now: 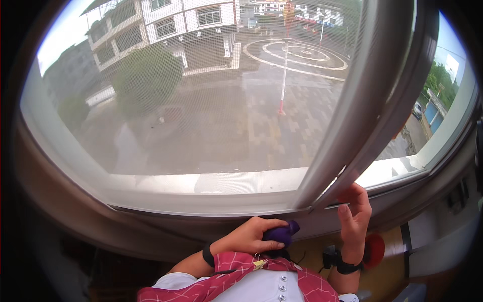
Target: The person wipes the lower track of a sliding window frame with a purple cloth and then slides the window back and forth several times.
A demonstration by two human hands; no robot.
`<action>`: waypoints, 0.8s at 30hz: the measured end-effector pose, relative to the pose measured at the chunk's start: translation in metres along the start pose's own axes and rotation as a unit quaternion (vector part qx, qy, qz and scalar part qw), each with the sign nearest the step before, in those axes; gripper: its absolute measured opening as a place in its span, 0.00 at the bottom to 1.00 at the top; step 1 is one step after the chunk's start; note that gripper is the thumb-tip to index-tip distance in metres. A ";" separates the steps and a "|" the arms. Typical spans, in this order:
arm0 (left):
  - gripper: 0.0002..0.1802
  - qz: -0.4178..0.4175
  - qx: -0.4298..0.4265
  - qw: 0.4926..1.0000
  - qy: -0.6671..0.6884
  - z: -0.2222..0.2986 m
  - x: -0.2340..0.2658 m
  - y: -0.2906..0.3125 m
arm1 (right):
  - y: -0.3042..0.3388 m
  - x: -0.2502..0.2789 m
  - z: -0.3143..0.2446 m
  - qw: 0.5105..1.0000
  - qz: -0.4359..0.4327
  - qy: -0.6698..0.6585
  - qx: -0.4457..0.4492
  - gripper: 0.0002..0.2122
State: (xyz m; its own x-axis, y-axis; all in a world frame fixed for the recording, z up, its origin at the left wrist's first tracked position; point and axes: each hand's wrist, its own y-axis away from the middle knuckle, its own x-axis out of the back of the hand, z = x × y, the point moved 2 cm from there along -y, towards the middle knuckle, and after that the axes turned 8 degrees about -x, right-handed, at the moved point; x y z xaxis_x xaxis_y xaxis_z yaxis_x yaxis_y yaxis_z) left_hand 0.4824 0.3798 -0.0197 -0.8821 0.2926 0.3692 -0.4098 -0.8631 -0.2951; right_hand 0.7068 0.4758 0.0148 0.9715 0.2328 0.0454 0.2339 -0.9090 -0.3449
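Observation:
My left hand (251, 235) is closed round a bunched purple cloth (279, 234), just below the window's lower frame and in front of my chest. One end of the cloth sticks out past my fingers to the right. Further right, my right hand (356, 214) is raised at the bottom of the upright window frame (347, 136). Its fingers are bent, with their tips at the frame's lower end, and the thumb stands apart from them. Whether the fingertips touch the frame is hard to tell. Nothing shows in that hand.
A screened window pane (211, 126) fills the view ahead, with a paved yard beyond it. The pale outer ledge (241, 182) runs along its foot. At the right is a narrower window opening (417, 131). Below my right wrist a round red thing (374, 250) shows near a yellowish floor (312, 249).

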 end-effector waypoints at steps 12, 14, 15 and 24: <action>0.28 0.021 0.086 0.994 -0.057 0.006 0.003 -0.006 | -0.011 0.091 0.014 0.988 0.142 0.043 -0.043 0.11; 0.28 0.064 0.125 0.986 -0.084 0.003 -0.003 -0.002 | -0.018 0.122 0.017 0.974 0.216 0.030 -0.057 0.10; 0.29 0.092 0.166 0.977 -0.097 0.008 -0.001 0.009 | -0.024 0.131 0.020 0.967 0.245 0.030 -0.057 0.10; 0.24 0.274 0.170 0.904 -0.279 0.038 -0.044 -0.007 | -0.060 0.304 0.049 0.903 0.403 0.134 0.056 0.13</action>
State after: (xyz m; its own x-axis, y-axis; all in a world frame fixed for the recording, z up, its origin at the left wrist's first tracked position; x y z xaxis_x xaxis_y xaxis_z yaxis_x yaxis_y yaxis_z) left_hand 0.5332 0.3574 -0.0007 -0.6375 -0.3890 0.6651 0.2324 -0.9201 -0.3154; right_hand 0.9865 0.6182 0.0030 0.8021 -0.5957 -0.0427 -0.5455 -0.7017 -0.4583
